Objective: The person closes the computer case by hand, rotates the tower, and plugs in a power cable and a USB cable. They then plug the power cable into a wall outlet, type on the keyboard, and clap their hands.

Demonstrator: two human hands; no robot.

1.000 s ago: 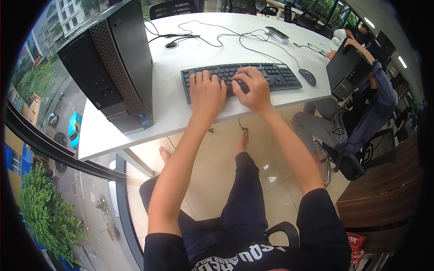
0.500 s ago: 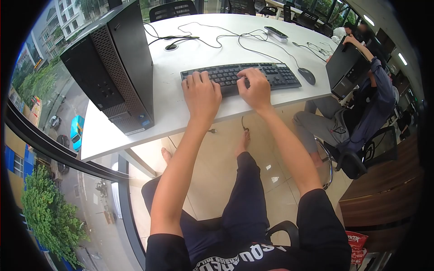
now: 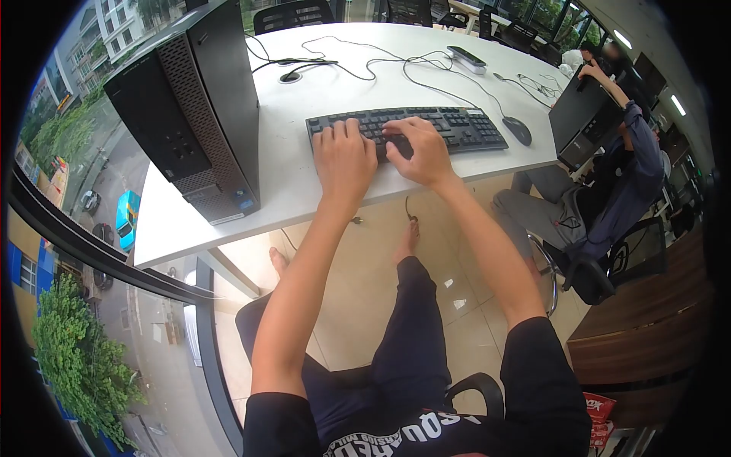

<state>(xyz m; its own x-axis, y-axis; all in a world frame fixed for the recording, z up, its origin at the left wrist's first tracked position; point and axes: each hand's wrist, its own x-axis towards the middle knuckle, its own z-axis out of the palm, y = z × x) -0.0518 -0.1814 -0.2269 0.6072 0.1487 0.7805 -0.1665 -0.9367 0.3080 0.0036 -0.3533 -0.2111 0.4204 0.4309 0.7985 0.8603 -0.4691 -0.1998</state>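
A black keyboard (image 3: 478, 131) lies near the front edge of the white table. Over its left end rests my left hand (image 3: 345, 158), fingers stretched side by side across the keys, holding nothing. My right hand (image 3: 420, 152) is at the keyboard's middle, its fingers bent over the keys and the thumb apart from them, with nothing in its grasp. The hands are close together and cover part of the front rows. Just right of the keyboard sits a black wired mouse (image 3: 517, 130).
A black computer tower (image 3: 228, 114) stands upright at the table's (image 3: 282, 164) left. Cables (image 3: 373, 68) and a phone-like black device (image 3: 466, 55) on a white block lie behind the keyboard. At right, a seated person (image 3: 609, 175) touches another tower (image 3: 585, 118).
My right hand has shifted left along the keyboard, closer to my left hand. My left hand stays over the left keys.
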